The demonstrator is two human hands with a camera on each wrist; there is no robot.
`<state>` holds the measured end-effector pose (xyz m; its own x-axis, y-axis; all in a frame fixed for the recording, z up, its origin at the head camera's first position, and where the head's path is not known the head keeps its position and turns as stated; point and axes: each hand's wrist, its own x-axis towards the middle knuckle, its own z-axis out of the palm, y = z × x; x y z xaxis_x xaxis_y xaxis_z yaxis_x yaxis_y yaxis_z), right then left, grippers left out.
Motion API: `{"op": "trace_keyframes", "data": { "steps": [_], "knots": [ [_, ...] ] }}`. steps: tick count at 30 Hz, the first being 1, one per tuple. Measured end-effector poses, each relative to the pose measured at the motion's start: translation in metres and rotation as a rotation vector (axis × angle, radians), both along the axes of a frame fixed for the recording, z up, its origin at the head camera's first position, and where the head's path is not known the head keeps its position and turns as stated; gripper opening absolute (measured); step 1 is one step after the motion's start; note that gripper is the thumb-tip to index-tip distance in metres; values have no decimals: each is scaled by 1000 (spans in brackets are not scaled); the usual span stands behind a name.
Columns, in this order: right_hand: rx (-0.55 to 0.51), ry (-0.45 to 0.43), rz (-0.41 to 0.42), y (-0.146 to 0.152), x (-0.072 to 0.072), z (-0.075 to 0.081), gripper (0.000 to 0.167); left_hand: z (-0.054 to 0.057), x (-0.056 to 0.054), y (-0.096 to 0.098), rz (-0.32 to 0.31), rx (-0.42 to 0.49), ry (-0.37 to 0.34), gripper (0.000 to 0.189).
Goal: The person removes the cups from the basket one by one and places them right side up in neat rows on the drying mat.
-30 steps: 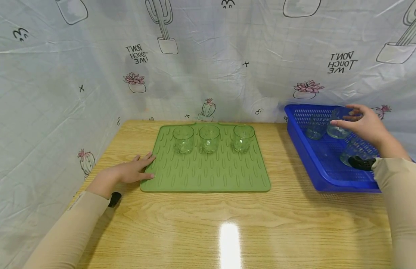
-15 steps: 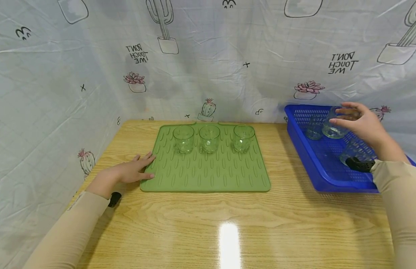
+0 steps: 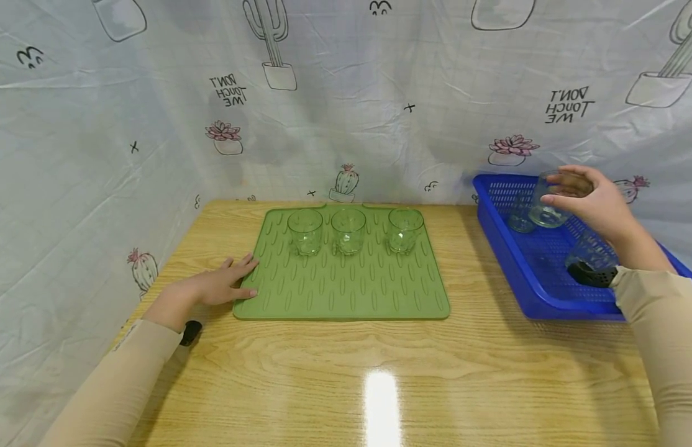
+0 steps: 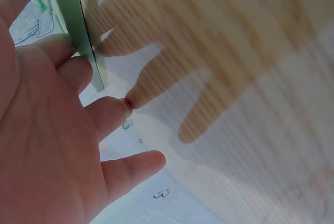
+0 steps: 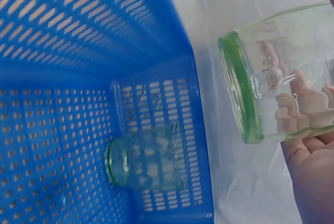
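Note:
My right hand (image 3: 594,202) grips a clear drinking glass (image 3: 549,208) by its side, thumb and fingers around it, over the far part of the blue basket (image 3: 508,267). In the right wrist view the held glass (image 5: 292,72) shows its thick greenish base, beyond the basket's rim. Another glass (image 3: 522,217) stands in the basket's far left corner, and one more (image 3: 589,251) is partly hidden by my wrist strap. My left hand (image 3: 220,284) lies with spread fingers at the left edge of the green drying mat (image 3: 346,292); the left wrist view shows its fingertips (image 4: 75,72) at the mat's edge.
Three glasses stand upright in a row along the mat's far half: a left one (image 3: 305,233), a middle one (image 3: 348,233) and a right one (image 3: 404,233). The wooden table (image 3: 301,379) meets a printed curtain (image 3: 391,143) behind and at the left.
My right hand has lifted the glass slightly and carried it left within the basket area. My left hand and the glasses on the mat have stayed put.

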<state>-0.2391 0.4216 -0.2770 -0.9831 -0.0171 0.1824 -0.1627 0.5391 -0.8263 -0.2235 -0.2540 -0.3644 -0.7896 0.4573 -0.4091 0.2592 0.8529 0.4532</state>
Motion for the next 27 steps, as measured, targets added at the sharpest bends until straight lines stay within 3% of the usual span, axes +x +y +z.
{"op": "trace_keyframes", "data": {
  "steps": [6,22,27],
  "knots": [
    [-45,40,26,-13,0,3,54,-3,2,0,5,3,2,89],
    [-157,95,132,-49,-1,4,50,-2,9,2,9,6,6,90],
    [-94,96,126,-65,0,3,50,-1,11,4,9,3,7,90]
  ]
}}
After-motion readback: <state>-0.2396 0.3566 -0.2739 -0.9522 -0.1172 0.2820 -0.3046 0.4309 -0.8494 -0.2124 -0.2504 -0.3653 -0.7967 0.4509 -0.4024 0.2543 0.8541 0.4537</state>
